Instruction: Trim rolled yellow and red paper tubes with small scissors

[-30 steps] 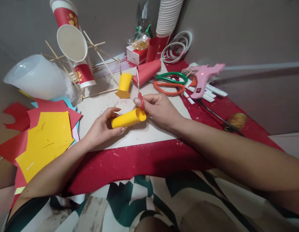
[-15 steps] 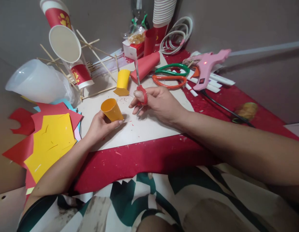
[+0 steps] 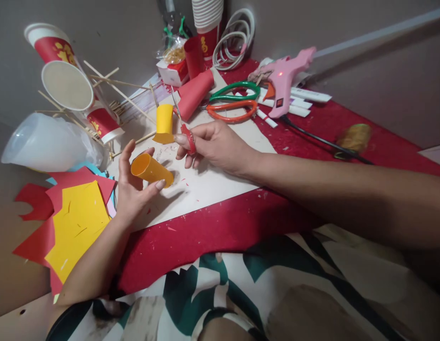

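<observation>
"One red cloth (image 3: 198, 232) spreads in front of you, with a white sheet (image 3: 220, 182) lying on top of it. Your arms come in over both."

"Your right forearm (image 3: 312, 189) stretches in from the right, almost level. Your left forearm (image 3: 95, 260) rises at a slant from the lower left, beside the pile with the yellow paper (image 3: 76, 222) on top."

"Next in size, you have the pink glue gun (image 3: 282, 85) beyond your right wrist, its small light glowing. Nearer your right knuckles are the large scissors (image 3: 230, 119), one loop green and one orange."

"And how are your hands posed?"

"Your left hand (image 3: 134, 189) stands up from the wrist, palm turned inward, one finger raised high and the thumb reaching forward. It lightly grasps the orange-yellow tube (image 3: 154, 170), thumb along the near side, fingers round the far side. Your right hand (image 3: 216, 147) has its thumb and forefinger pinched on the red handle of the small scissors (image 3: 187, 137), the other fingers curled loosely below."

"So your tube leans over the white sheet, its hollow mouth up and to the left, its lower end near your right fingertips. I cannot tell whether that end touches the sheet."

"A shorter yellow tube (image 3: 164, 123) stands just past your right thumb. Slimmest of all, your blades point up and away from you, close beside it."
</observation>
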`<state>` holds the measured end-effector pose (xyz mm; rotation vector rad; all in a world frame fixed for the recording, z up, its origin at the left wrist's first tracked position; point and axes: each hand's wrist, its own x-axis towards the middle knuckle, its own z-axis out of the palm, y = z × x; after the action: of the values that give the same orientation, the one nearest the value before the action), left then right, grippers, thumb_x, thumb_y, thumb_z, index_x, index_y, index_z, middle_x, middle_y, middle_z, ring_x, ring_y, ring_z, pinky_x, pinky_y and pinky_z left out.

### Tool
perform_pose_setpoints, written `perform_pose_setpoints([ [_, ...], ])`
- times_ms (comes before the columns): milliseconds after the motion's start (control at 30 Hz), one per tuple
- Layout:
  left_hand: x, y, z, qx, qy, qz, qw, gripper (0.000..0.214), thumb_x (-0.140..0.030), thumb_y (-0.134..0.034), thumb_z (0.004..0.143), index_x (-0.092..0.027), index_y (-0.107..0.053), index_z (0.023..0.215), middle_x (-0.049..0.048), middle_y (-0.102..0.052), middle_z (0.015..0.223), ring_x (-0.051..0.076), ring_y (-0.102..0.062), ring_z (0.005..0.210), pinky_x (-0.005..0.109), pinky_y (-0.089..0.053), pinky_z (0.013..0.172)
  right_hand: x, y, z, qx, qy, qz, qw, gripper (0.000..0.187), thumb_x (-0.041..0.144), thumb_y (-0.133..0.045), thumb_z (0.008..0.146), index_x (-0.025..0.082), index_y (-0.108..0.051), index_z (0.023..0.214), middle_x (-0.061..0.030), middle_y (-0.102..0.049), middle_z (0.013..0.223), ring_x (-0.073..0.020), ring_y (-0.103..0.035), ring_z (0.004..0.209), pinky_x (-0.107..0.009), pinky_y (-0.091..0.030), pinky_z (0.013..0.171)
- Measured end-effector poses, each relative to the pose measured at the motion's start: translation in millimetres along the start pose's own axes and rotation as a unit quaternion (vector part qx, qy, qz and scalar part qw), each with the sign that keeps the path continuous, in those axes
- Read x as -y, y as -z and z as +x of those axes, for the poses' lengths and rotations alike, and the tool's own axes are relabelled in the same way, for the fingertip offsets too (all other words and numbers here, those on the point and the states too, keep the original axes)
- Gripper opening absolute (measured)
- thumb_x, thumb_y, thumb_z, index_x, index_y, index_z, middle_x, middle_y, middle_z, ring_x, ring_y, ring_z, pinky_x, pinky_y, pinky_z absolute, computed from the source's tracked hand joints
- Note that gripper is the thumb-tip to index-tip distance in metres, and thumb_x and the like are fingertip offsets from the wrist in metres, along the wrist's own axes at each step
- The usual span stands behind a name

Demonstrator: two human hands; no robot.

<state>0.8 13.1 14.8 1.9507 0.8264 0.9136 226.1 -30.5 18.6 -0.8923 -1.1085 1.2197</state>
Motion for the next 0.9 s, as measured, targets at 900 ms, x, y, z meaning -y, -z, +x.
perform_pose_setpoints([
  [900,-11.0,-2.4,1.0,-0.021,0.041,-0.017,0.999,0.093,-0.048,-0.083,0.067,-0.034,-0.034,0.145,0.0116,-0.055,0.138,0.027,-0.056,0.125,0.043,-0.050,0.100,6.5,-4.6,-7.9,0.002,0.040,-0.062,0.997,0.050,0.061,-0.071,0.076,0.016,-0.057,0.058,0.0020,-0.057,0.051,-0.0082,-0.053,0.049,-0.020,-0.041,0.047],
])
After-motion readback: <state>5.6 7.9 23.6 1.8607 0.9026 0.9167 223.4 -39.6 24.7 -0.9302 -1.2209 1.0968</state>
